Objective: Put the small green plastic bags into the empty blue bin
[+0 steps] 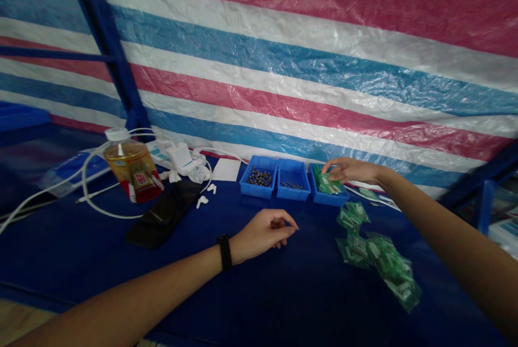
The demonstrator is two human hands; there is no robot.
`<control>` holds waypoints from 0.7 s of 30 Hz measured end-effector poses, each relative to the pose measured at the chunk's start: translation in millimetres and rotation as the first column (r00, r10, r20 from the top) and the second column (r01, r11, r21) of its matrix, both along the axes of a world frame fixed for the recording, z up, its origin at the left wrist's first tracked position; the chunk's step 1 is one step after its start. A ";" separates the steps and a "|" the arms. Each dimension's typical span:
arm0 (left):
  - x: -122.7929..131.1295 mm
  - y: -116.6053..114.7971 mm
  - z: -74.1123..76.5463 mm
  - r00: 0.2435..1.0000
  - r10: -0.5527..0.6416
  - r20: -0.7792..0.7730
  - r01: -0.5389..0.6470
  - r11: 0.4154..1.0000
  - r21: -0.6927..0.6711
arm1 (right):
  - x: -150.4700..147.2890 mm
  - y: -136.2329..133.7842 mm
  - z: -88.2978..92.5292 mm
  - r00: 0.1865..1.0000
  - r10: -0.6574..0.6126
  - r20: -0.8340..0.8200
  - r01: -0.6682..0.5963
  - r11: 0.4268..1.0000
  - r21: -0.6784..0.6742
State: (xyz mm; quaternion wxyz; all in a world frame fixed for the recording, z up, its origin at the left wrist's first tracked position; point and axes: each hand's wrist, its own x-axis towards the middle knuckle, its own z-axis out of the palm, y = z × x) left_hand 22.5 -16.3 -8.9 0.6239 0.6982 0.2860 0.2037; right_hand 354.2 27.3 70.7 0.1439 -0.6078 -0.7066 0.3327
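My right hand (351, 170) reaches over the rightmost blue bin (322, 196), its fingers pinched on a green packet (327, 184) lying in that bin. My left hand (264, 233), with a black band at the wrist, rests on the blue table cover with its fingers curled and thumb and forefinger pressed together; what they hold, if anything, is too small to see. A pile of several green packets (376, 255) lies on the cover to the right of my left hand.
Two more blue bins hold small dark parts (259, 177) and thin pins (292, 185). A black phone (165, 212), a bottle of amber liquid (133, 166), white cables, chargers and earbuds (202, 200) lie at the left. A striped tarp hangs behind.
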 end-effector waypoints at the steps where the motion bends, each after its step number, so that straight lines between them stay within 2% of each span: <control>1: -0.1 -0.1 0.5 1.000 0.001 -0.004 -0.001 1.000 0.000 | -1.3 0.6 -2.1 1.000 0.008 0.017 -0.007 1.000 -0.008; 5: 0.0 -0.1 0.5 1.000 -0.007 -0.012 0.007 1.000 0.006 | -10.5 7.0 -22.2 0.995 0.007 0.104 -0.011 0.999 0.034; 9: 0.2 0.8 -2.6 1.000 -0.008 0.001 0.008 1.000 0.010 | -21.0 8.9 -37.7 0.967 -0.049 0.249 0.006 0.985 0.171; 12: 0.1 1.3 -4.1 1.000 -0.003 0.005 0.003 1.000 0.012 | -26.8 3.7 -35.0 0.926 -0.098 0.364 -0.005 0.962 0.273; 15: -0.1 1.4 -4.3 1.000 -0.005 0.008 0.005 1.000 0.008 | -26.5 -4.3 -22.0 0.895 -0.129 0.427 -0.018 0.946 0.323; 17: -0.1 0.9 -3.4 1.000 -0.010 0.009 0.010 1.000 0.006 | -22.7 -9.2 -12.3 0.891 -0.103 0.442 -0.033 0.957 0.288; 21: 0.2 -1.0 1.2 1.000 -0.011 0.004 0.011 1.000 0.005 | -17.5 -13.1 -5.9 0.906 0.036 0.423 -0.080 0.993 0.088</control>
